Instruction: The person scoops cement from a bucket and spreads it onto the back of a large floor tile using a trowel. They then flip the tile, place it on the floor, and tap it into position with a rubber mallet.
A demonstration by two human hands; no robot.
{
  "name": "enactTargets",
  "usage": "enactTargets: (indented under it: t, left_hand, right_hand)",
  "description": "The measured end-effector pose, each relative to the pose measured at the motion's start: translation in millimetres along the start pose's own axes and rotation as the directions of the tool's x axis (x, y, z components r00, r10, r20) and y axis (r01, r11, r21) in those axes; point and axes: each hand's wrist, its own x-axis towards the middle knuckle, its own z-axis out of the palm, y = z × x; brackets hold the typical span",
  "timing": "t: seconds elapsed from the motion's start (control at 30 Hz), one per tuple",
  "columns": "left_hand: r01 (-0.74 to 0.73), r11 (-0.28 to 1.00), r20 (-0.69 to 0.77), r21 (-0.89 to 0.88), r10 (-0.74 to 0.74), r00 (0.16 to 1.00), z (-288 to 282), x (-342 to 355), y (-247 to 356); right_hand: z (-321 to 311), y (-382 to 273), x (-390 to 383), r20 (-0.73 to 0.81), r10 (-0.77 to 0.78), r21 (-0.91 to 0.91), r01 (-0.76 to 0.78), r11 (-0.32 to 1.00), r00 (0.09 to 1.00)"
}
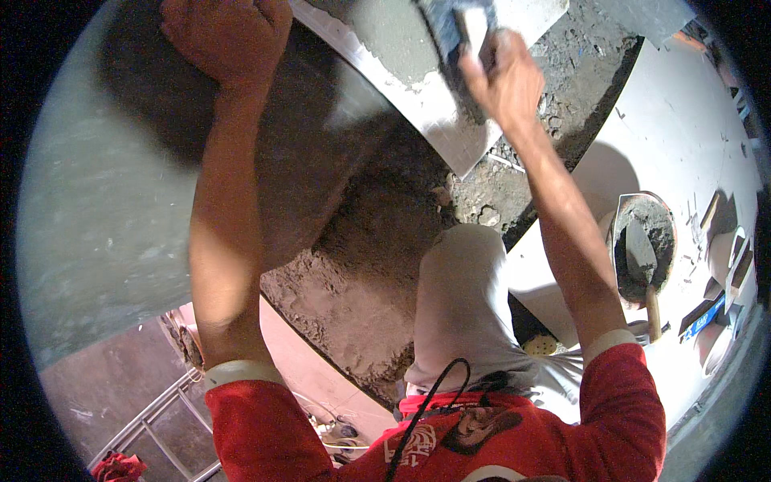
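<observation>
My right hand (507,87) is closed round the pale handle of a trowel (475,30), whose dark blade is blurred. The blade lies over a white tile (450,132) with wet grey mortar (397,36) spread on its face. At the upper left my left hand (229,36) is curled like a fist beside the tile's far left part, in front of a smooth grey wall (104,233). The picture's top edge cuts its fingers off, so what they hold, if anything, is hidden.
Rough brown mortar bed (361,281) lies below my arms, by my knee (462,265). To the right, a bucket (673,229) of grey mortar holds a pointed trowel (640,253) on white tiles (675,120). A metal ladder (152,414) is at the lower left.
</observation>
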Motion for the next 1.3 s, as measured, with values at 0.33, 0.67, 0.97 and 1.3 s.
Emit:
enactTargets:
  t: [0.33,0.67,0.97,1.3]
  left_hand:
    - [-0.055,0.997,-0.039,0.055,0.057,0.998,8.0,-0.9,-0.4]
    - [-0.077,0.991,-0.026,0.111,0.080,0.996,12.5,-5.2,-16.0]
    - [-0.043,0.980,0.083,0.195,0.027,0.996,13.6,-11.7,-19.7]
    - [-0.080,0.987,-0.030,0.142,0.085,0.996,31.5,-22.6,-38.6]
  right_hand:
    - [36.5,26.6,-31.5,-0.004,0.195,-0.057,-0.195,0.979,0.981]
    - [43.0,-5.8,-68.1,0.074,0.092,0.011,-0.093,0.996,0.993]
    - [12.8,1.2,-34.9,-0.058,-0.023,0.101,0.029,0.995,0.998]
    - [32.1,20.0,48.7,-0.151,0.106,-0.055,-0.116,0.992,0.983]
